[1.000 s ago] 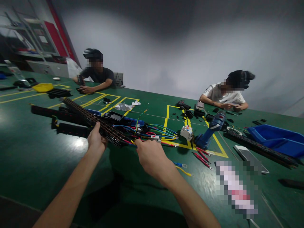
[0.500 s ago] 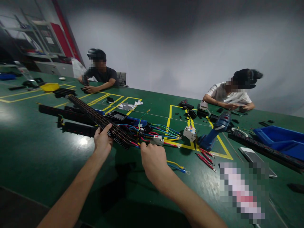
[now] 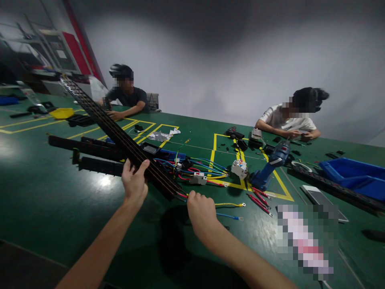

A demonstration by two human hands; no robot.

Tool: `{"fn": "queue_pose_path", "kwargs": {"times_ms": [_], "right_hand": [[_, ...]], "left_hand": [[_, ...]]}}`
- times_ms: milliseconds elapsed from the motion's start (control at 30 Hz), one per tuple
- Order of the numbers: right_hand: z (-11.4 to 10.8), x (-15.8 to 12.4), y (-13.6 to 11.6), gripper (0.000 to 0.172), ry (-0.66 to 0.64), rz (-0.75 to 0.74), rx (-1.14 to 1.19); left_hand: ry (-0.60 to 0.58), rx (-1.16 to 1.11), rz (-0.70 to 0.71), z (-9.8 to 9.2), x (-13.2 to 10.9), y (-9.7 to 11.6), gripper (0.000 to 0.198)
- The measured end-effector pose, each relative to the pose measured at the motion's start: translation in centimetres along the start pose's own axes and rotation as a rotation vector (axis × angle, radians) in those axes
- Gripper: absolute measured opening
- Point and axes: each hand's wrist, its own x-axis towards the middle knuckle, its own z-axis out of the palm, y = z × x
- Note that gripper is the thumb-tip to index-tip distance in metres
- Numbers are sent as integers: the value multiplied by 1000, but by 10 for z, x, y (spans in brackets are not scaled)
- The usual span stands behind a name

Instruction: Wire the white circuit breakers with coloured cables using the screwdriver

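My left hand [image 3: 134, 182] is closed around a long black slotted rail [image 3: 111, 124], thumb on top. The rail slants up to the far left, with thin copper-coloured lines along its length. At its near right end my right hand [image 3: 201, 208] is closed around a bundle of wires. A yellow wire [image 3: 230, 205] and a blue wire [image 3: 230, 216] with ring terminals stick out past that fist. Just behind it lie a white circuit breaker [image 3: 198, 178] and several coloured wires [image 3: 207, 163]. Other black strips [image 3: 87, 148] rest on the table left of my left hand.
A second breaker [image 3: 240, 168], a blue cordless drill [image 3: 270, 166], loose red wires [image 3: 259, 204], a white flat device [image 3: 323, 202] and a blue bin [image 3: 357, 172] are on the right of the green table. Two people [image 3: 129, 98] sit across it.
The rail's far end has risen and reaches farther up left. Both hands have shifted slightly right, still holding the rail and wires.
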Motion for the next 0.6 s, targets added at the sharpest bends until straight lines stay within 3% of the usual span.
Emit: {"fn": "queue_pose_path", "kwargs": {"times_ms": [100, 267, 333, 400, 600], "right_hand": [[24, -4, 13, 22, 87, -9, -6], [59, -1, 37, 17, 218, -316, 253], [67, 3, 41, 13, 235, -370, 322], [70, 4, 39, 10, 237, -373, 320], [56, 1, 23, 24, 203, -407, 278]], "left_hand": [[42, 15, 11, -3, -13, 3, 50], [127, 18, -13, -17, -30, 13, 52], [149, 18, -29, -23, -35, 17, 51], [184, 13, -45, -32, -40, 19, 50], [319, 47, -167, -70, -44, 14, 54]]}}
